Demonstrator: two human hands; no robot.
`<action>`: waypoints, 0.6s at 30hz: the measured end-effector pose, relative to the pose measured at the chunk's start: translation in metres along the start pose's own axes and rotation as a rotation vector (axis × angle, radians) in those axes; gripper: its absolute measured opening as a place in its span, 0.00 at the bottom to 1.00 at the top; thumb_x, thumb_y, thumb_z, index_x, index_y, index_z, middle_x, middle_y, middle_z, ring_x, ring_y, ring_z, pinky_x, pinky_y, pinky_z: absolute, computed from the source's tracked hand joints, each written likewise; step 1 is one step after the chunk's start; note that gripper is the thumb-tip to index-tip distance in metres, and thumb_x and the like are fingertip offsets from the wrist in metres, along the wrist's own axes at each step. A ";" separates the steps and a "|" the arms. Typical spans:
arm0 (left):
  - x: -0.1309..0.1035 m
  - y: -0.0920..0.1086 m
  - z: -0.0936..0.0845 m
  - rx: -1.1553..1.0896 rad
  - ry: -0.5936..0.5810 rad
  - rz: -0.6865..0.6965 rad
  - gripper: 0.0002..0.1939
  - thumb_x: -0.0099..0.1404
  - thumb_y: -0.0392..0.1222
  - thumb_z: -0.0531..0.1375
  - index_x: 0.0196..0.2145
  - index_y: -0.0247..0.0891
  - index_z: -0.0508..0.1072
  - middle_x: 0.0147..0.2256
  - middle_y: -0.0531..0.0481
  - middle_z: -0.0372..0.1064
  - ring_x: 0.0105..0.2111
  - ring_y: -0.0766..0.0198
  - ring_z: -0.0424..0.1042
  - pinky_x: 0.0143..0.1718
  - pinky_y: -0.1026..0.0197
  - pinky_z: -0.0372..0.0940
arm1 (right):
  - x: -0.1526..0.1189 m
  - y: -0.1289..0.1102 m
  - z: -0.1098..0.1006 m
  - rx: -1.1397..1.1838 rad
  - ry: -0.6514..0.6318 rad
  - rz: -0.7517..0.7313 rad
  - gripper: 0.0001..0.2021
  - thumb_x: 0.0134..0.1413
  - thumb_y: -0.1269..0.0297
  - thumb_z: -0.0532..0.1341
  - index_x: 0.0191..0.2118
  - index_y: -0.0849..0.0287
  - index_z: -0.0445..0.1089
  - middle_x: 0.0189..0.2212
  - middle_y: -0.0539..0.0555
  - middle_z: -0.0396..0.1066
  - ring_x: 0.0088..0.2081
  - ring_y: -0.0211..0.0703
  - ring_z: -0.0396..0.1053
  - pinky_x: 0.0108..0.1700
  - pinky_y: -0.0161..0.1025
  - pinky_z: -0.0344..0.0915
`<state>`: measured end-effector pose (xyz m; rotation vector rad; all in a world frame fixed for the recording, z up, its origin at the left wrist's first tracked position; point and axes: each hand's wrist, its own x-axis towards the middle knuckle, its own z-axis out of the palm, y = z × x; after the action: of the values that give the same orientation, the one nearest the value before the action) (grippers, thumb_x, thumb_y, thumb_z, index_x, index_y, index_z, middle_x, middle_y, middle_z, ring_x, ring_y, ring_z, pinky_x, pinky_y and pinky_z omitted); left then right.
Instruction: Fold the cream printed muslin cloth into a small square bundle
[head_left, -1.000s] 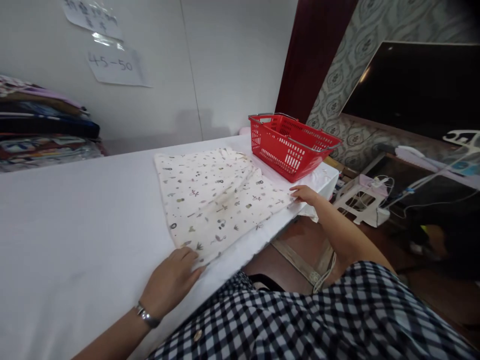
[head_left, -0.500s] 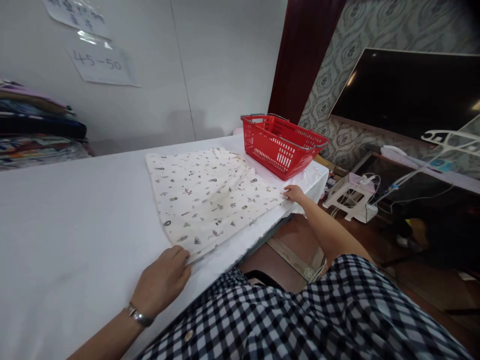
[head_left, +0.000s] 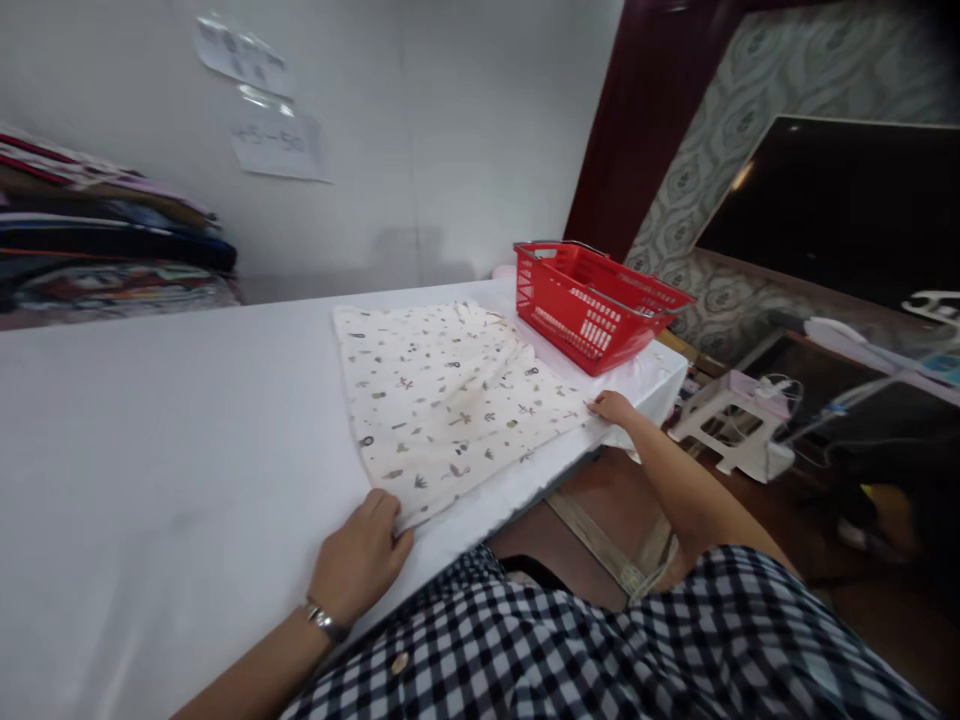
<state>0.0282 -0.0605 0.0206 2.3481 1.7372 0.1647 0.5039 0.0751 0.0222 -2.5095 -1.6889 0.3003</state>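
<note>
A cream cloth point(head_left: 450, 400) printed with small plants and animals lies spread on the white-covered table point(head_left: 187, 450), with some wrinkles near its far right part. My left hand point(head_left: 361, 555), with a metal watch at the wrist, is closed on the cloth's near left corner. At the near right corner, my right hand point(head_left: 612, 408) pinches the cloth's edge between thumb and fingers. The near edge of the cloth runs between both hands, along the table's front edge.
A red plastic basket point(head_left: 592, 310) stands at the table's right end, behind my right hand. Stacked folded fabrics point(head_left: 112, 240) are at the far left. On the floor to the right is a white stool point(head_left: 739, 420) with cables. A dark screen point(head_left: 832, 210) hangs on the wall.
The whole view has shifted, so the table, cloth and basket appear farther right and slightly lower. Both hands keep their hold on the cloth's corners.
</note>
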 end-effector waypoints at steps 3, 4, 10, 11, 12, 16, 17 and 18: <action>0.000 0.003 0.000 -0.014 0.006 -0.042 0.06 0.62 0.43 0.48 0.35 0.39 0.61 0.41 0.45 0.63 0.40 0.58 0.68 0.31 0.60 0.60 | -0.002 -0.005 -0.006 0.055 -0.055 0.015 0.09 0.49 0.65 0.62 0.23 0.65 0.72 0.24 0.59 0.73 0.33 0.47 0.72 0.35 0.35 0.62; 0.000 0.004 -0.001 -0.011 0.007 -0.056 0.06 0.62 0.42 0.48 0.36 0.39 0.61 0.42 0.45 0.63 0.40 0.58 0.68 0.32 0.59 0.60 | -0.002 -0.007 -0.007 0.078 -0.067 0.023 0.09 0.48 0.66 0.63 0.21 0.64 0.71 0.21 0.58 0.71 0.31 0.47 0.72 0.33 0.36 0.62; -0.003 0.004 -0.001 0.006 -0.071 -0.144 0.16 0.62 0.40 0.48 0.47 0.35 0.61 0.38 0.43 0.70 0.39 0.55 0.71 0.37 0.57 0.62 | -0.007 -0.007 -0.007 0.337 -0.067 0.072 0.08 0.47 0.67 0.60 0.21 0.60 0.65 0.15 0.50 0.65 0.24 0.41 0.69 0.28 0.35 0.65; -0.004 0.005 -0.001 0.003 -0.082 -0.145 0.18 0.63 0.39 0.47 0.51 0.35 0.60 0.38 0.43 0.71 0.39 0.55 0.71 0.38 0.56 0.63 | -0.009 -0.006 -0.005 0.445 -0.066 0.099 0.06 0.47 0.66 0.60 0.23 0.60 0.65 0.15 0.49 0.65 0.23 0.40 0.69 0.28 0.35 0.67; -0.004 0.006 -0.002 -0.003 -0.089 -0.143 0.21 0.63 0.39 0.47 0.54 0.35 0.58 0.37 0.43 0.72 0.39 0.55 0.72 0.38 0.56 0.63 | -0.010 -0.005 -0.003 0.560 -0.069 0.129 0.04 0.47 0.66 0.60 0.25 0.59 0.64 0.15 0.47 0.64 0.22 0.39 0.68 0.28 0.35 0.68; -0.004 0.008 -0.007 -0.113 -0.070 -0.167 0.27 0.61 0.36 0.48 0.59 0.39 0.57 0.39 0.44 0.74 0.39 0.54 0.72 0.41 0.53 0.64 | -0.013 -0.001 0.000 1.007 -0.118 0.195 0.10 0.42 0.68 0.62 0.34 0.55 0.65 0.17 0.46 0.65 0.20 0.38 0.67 0.27 0.37 0.70; -0.004 0.008 -0.007 -0.179 -0.040 -0.181 0.27 0.60 0.36 0.48 0.58 0.40 0.59 0.39 0.45 0.74 0.39 0.54 0.72 0.42 0.53 0.64 | -0.013 -0.002 -0.002 1.076 -0.128 0.181 0.12 0.41 0.68 0.63 0.36 0.54 0.66 0.19 0.46 0.66 0.20 0.38 0.67 0.26 0.36 0.70; -0.004 0.008 -0.007 -0.258 0.004 -0.196 0.26 0.60 0.36 0.49 0.57 0.41 0.62 0.39 0.46 0.74 0.39 0.56 0.72 0.43 0.54 0.64 | -0.013 -0.002 -0.004 1.147 -0.135 0.165 0.15 0.40 0.69 0.64 0.38 0.53 0.66 0.20 0.47 0.67 0.20 0.37 0.66 0.25 0.35 0.69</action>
<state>0.0327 -0.0661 0.0292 1.9877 1.8138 0.3395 0.4984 0.0639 0.0283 -1.7277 -0.8638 1.0887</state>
